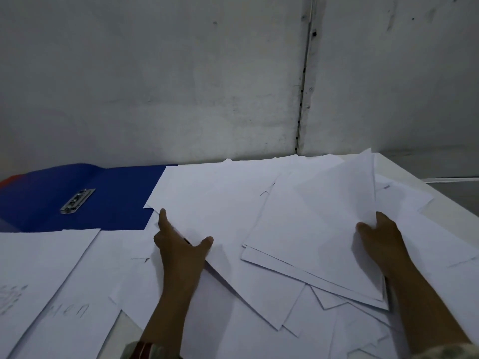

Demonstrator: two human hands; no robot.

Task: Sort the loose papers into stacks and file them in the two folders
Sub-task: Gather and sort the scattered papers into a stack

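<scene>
A loose heap of white papers (272, 216) covers the middle and right of the table. My left hand (178, 244) holds the left edge of a large sheet in the heap, thumb on top and index finger stretched along the edge. My right hand (381, 237) grips the right edge of a raised sheet (344, 193) that tilts up off the heap. An open blue folder (108, 200) with a metal clip (77, 200) lies flat at the back left, partly under the papers. A red edge (10, 180), perhaps another folder, shows at the far left.
Separate sheets (46, 275) with faint pencil marks lie at the front left. A grey wall (181, 86) stands right behind the table. The white table edge (425, 174) runs off at the back right.
</scene>
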